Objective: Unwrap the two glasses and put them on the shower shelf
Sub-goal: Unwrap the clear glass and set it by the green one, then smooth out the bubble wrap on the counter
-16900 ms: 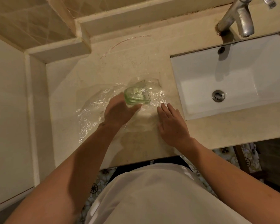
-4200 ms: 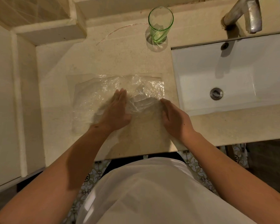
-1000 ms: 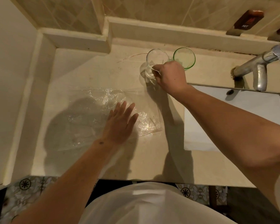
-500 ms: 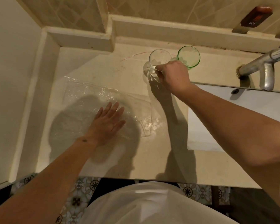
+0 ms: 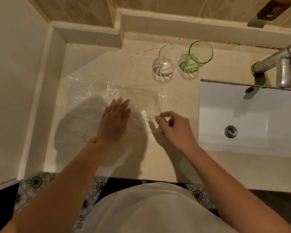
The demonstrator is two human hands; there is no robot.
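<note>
Head camera: 2 glasses stand unwrapped at 12 o'clock on the counter (image 5: 124,68).
Clear glass (image 5: 169,59): upright, just beside the green glass (image 5: 197,56) on its 3 o'clock side.
Handling: likely rigid, smooth, breakable; take each around the wall.
Left hand (image 5: 115,121): fingers straight, pressing flat on the bubble wrap (image 5: 84,105).
Right hand (image 5: 173,127): pinching the wrap's 3 o'clock edge.
Writing: "HOT" on the red tag (image 5: 274,8) at 1 o'clock.
</note>
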